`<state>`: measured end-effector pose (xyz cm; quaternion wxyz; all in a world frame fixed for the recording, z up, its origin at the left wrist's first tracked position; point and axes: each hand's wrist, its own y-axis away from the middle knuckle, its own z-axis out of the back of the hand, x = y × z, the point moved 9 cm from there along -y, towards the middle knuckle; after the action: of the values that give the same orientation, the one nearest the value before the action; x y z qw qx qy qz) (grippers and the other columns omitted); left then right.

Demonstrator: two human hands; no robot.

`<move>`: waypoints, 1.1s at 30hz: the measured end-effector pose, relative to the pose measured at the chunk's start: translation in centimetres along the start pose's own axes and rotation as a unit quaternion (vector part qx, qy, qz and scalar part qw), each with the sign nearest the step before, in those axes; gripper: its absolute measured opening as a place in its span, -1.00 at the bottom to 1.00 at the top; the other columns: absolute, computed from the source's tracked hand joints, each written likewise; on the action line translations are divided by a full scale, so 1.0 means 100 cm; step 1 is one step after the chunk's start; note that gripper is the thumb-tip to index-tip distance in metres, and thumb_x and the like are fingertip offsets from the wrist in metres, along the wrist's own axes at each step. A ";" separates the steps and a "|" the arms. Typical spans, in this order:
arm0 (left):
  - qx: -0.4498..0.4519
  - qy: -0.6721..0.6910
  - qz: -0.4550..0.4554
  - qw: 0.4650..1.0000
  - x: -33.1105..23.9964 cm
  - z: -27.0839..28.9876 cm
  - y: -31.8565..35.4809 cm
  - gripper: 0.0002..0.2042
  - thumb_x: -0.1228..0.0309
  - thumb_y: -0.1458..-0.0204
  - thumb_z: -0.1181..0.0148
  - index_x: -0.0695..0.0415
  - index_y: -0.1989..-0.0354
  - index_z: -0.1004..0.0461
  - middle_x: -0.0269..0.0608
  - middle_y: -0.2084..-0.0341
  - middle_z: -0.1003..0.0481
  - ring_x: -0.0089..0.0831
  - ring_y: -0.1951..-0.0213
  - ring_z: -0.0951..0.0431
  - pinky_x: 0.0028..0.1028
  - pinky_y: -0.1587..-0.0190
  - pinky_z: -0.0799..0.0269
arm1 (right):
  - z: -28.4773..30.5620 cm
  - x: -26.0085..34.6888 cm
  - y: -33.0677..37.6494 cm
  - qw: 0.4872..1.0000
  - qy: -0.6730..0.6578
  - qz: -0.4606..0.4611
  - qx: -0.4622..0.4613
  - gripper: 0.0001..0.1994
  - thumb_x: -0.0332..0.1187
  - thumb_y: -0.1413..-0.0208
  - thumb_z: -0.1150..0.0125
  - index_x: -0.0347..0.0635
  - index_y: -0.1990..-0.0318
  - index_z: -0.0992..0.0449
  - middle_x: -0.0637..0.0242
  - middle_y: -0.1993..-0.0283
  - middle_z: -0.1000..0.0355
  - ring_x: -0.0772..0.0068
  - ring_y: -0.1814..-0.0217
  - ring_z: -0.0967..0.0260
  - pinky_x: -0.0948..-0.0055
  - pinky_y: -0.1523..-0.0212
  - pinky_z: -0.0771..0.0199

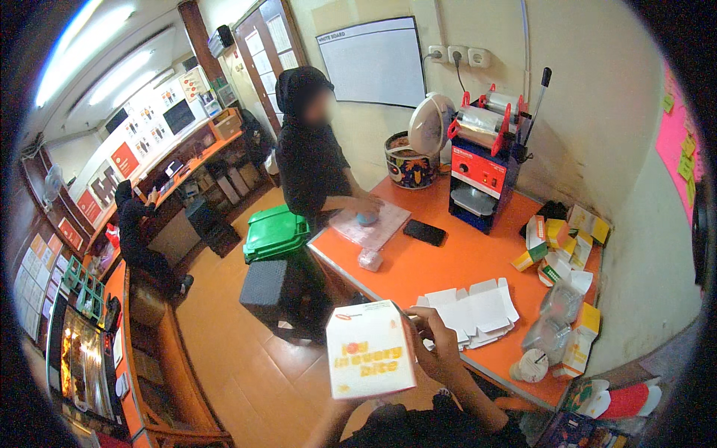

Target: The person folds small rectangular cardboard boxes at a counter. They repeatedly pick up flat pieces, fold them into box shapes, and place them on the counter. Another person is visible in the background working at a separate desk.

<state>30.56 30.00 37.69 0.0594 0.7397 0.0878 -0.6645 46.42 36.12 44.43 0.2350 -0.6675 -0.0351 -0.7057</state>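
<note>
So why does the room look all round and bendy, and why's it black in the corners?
Head view: the fisheye lens bends straight edges like the orange table toward the rim, and its round picture leaves black corners. The ceiling lights glare white, while the white box in hand is sharp.

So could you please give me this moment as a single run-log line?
hands: right hand grips folded white carton, left hand hidden behind it | nearby: flat carton blanks on orange table | co-worker at table

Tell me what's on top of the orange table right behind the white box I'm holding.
Behind the white box, a stack of flat unfolded white cartons lies on the orange table. The box and right hand cover the stack's near-left edge.
</note>
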 end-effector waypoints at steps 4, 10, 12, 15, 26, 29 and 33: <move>-0.011 0.012 0.000 1.000 0.006 -0.005 -0.004 -0.60 0.35 -0.12 -0.29 0.18 -0.11 -0.39 -0.11 0.04 -0.49 -0.17 -0.01 -0.48 -0.21 -0.14 -0.33 | 0.001 0.016 0.005 0.990 0.097 0.083 -0.067 -0.81 -0.41 -0.30 -0.13 -0.33 0.04 -0.49 0.12 0.25 -0.57 0.37 0.24 -0.60 0.40 0.20 -0.57; -0.032 0.026 0.000 0.999 0.012 -0.014 -0.004 -0.61 0.35 -0.14 -0.27 0.18 -0.11 -0.40 -0.11 0.04 -0.49 -0.17 -0.01 -0.47 -0.22 -0.14 -0.33 | 0.011 0.021 0.011 0.972 0.143 0.126 -0.138 -0.81 -0.40 -0.32 -0.10 -0.35 0.08 -0.53 0.15 0.31 -0.51 0.38 0.30 -0.53 0.45 0.27 -0.55; -0.035 0.031 0.000 0.999 0.013 -0.019 -0.005 -0.62 0.35 -0.14 -0.27 0.18 -0.11 -0.40 -0.11 0.04 -0.49 -0.17 -0.01 -0.47 -0.22 -0.14 -0.33 | 0.011 0.024 0.012 0.965 0.143 0.152 -0.157 -0.80 -0.40 -0.32 -0.10 -0.35 0.04 -0.53 0.14 0.31 -0.49 0.37 0.31 -0.52 0.45 0.28 -0.57; -0.038 0.037 -0.001 0.999 0.014 -0.027 -0.005 -0.62 0.36 -0.14 -0.26 0.18 -0.10 -0.40 -0.12 0.04 -0.49 -0.18 -0.01 -0.47 -0.23 -0.14 -0.33 | 0.005 0.025 0.011 0.963 0.139 0.170 -0.158 -0.77 -0.39 -0.32 -0.10 -0.33 -0.01 -0.54 0.13 0.27 -0.48 0.36 0.29 -0.51 0.44 0.30 -0.61; -0.052 0.055 0.003 0.997 0.014 -0.030 -0.002 -0.65 0.37 -0.16 -0.23 0.17 -0.10 -0.40 -0.12 0.04 -0.49 -0.19 0.00 -0.46 -0.25 -0.14 -0.33 | 0.010 0.030 0.012 0.963 0.111 0.163 -0.183 -0.77 -0.44 -0.31 -0.11 -0.28 -0.03 -0.57 0.18 0.28 -0.49 0.39 0.32 -0.46 0.48 0.42 -0.45; -0.056 0.056 0.005 0.997 0.014 -0.027 0.003 -0.65 0.37 -0.17 -0.22 0.17 -0.10 -0.40 -0.13 0.04 -0.49 -0.19 0.00 -0.46 -0.25 -0.14 -0.33 | 0.009 0.036 0.012 0.957 0.125 0.188 -0.183 -0.75 -0.49 -0.26 -0.14 -0.22 -0.06 -0.58 0.19 0.30 -0.48 0.38 0.35 -0.45 0.46 0.41 -0.45; -0.060 0.034 0.008 0.998 0.010 -0.016 0.021 -0.66 0.38 -0.18 -0.21 0.17 -0.10 -0.40 -0.13 0.04 -0.49 -0.19 0.00 -0.46 -0.26 -0.14 -0.33 | -0.002 0.053 0.017 0.932 0.189 0.268 -0.151 -0.68 -0.53 -0.17 -0.20 -0.11 -0.08 -0.60 0.21 0.32 -0.47 0.36 0.39 -0.42 0.39 0.40 -0.47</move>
<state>32.63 28.27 36.78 0.1058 0.7575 0.1241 -0.6322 46.91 33.04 49.09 0.3141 -0.5337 0.2976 -0.7266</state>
